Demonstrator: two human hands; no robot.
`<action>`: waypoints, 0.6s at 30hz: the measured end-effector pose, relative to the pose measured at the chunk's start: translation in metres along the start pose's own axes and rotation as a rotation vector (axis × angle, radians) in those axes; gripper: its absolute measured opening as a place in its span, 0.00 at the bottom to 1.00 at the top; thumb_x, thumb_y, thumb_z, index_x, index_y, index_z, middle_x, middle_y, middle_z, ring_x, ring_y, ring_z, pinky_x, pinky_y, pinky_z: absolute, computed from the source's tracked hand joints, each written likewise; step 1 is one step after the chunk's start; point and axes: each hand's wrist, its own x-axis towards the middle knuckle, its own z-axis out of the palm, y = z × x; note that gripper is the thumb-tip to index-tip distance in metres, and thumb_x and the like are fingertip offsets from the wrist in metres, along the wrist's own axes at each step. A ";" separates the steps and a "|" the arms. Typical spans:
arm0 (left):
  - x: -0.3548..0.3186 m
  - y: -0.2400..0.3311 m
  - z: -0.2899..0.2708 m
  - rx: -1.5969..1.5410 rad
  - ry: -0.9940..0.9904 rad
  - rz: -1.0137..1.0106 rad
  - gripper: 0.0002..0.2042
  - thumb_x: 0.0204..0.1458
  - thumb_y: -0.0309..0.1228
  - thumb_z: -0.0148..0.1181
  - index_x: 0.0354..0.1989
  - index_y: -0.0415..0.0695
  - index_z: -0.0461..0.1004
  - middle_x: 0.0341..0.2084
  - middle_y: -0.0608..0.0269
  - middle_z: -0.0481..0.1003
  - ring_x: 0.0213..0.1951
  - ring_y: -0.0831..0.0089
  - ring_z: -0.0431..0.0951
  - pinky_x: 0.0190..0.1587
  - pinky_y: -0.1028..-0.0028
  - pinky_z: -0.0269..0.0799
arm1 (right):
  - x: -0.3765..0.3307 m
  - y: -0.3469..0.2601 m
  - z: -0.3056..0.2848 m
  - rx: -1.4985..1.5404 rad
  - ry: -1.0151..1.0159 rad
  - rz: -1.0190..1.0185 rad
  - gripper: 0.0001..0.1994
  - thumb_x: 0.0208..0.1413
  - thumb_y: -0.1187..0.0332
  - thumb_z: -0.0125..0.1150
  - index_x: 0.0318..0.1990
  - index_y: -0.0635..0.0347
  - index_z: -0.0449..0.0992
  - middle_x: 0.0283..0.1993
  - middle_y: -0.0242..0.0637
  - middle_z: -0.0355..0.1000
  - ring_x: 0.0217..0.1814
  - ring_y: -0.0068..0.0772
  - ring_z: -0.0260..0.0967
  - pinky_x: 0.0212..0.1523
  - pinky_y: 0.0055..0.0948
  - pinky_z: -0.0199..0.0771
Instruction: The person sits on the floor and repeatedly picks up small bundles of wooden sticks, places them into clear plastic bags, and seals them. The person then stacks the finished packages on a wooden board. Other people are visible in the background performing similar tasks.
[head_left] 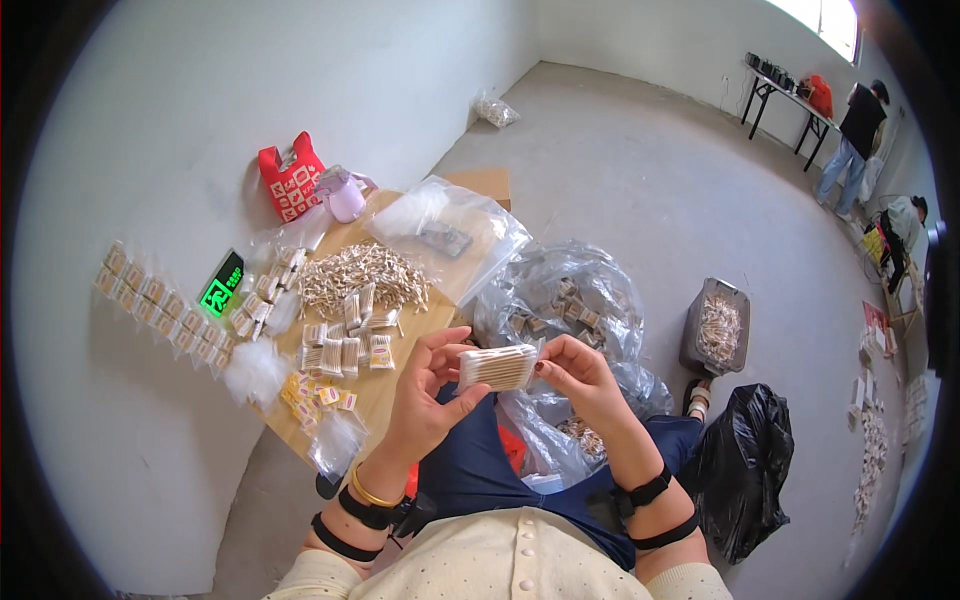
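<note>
We are holding a small packet of cotton swabs (497, 367)
Left hand (428, 392) and right hand (583, 378) are pinching its ends; loose swabs (362, 272) are lying at eleven o'clock

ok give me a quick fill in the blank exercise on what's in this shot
1. Both hands hold a small clear packet of cotton swabs above the person's ____.
2. The loose heap of swabs lies on a ____ board.
3. Beside the red bag stands a ____ jug.
4. On the floor to the person's right sits a black ____ bag.

Missing words: lap; wooden; lilac; plastic
</note>
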 end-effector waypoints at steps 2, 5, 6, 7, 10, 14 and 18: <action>-0.002 0.004 0.003 0.052 0.030 0.041 0.30 0.47 0.19 0.66 0.59 0.40 0.62 0.42 0.59 0.76 0.44 0.74 0.76 0.50 0.74 0.70 | -0.002 0.002 0.001 0.021 -0.011 -0.009 0.04 0.62 0.75 0.56 0.41 0.66 0.72 0.40 0.29 0.71 0.45 0.17 0.67 0.49 0.21 0.68; -0.004 0.009 0.005 0.131 0.058 0.076 0.29 0.47 0.18 0.66 0.58 0.41 0.62 0.44 0.58 0.76 0.43 0.74 0.77 0.49 0.74 0.71 | -0.004 0.002 0.003 -0.009 -0.027 -0.026 0.05 0.61 0.76 0.56 0.42 0.66 0.71 0.41 0.30 0.71 0.46 0.18 0.68 0.51 0.21 0.68; -0.005 0.010 0.005 0.144 0.068 0.082 0.29 0.47 0.19 0.66 0.58 0.41 0.62 0.44 0.57 0.76 0.43 0.74 0.77 0.48 0.74 0.71 | -0.005 0.003 0.003 -0.030 -0.033 -0.032 0.05 0.61 0.76 0.56 0.43 0.66 0.71 0.41 0.30 0.71 0.46 0.18 0.68 0.51 0.21 0.68; -0.005 0.011 0.006 0.156 0.078 0.088 0.29 0.47 0.19 0.66 0.58 0.41 0.62 0.45 0.57 0.76 0.42 0.74 0.77 0.48 0.74 0.71 | -0.005 0.003 0.004 -0.022 -0.041 -0.034 0.05 0.61 0.76 0.56 0.43 0.66 0.71 0.41 0.30 0.71 0.46 0.18 0.69 0.51 0.22 0.69; -0.005 0.019 0.011 0.274 0.141 0.163 0.30 0.45 0.19 0.67 0.57 0.41 0.61 0.48 0.54 0.74 0.42 0.74 0.78 0.49 0.73 0.71 | -0.005 0.007 0.003 0.025 -0.059 -0.024 0.05 0.61 0.76 0.57 0.43 0.66 0.71 0.41 0.30 0.72 0.45 0.19 0.69 0.51 0.22 0.70; -0.007 0.018 0.020 0.447 0.128 0.426 0.32 0.43 0.20 0.70 0.57 0.41 0.61 0.49 0.51 0.73 0.41 0.71 0.78 0.49 0.71 0.70 | -0.007 0.019 0.006 0.145 -0.076 0.008 0.04 0.60 0.76 0.57 0.42 0.64 0.72 0.41 0.30 0.72 0.45 0.18 0.70 0.50 0.22 0.70; -0.008 0.025 0.026 0.565 0.080 0.570 0.29 0.41 0.21 0.72 0.53 0.41 0.66 0.49 0.51 0.73 0.43 0.68 0.77 0.51 0.69 0.70 | -0.006 0.021 0.008 0.154 -0.111 0.000 0.04 0.60 0.75 0.58 0.42 0.63 0.72 0.40 0.29 0.73 0.44 0.17 0.69 0.49 0.22 0.70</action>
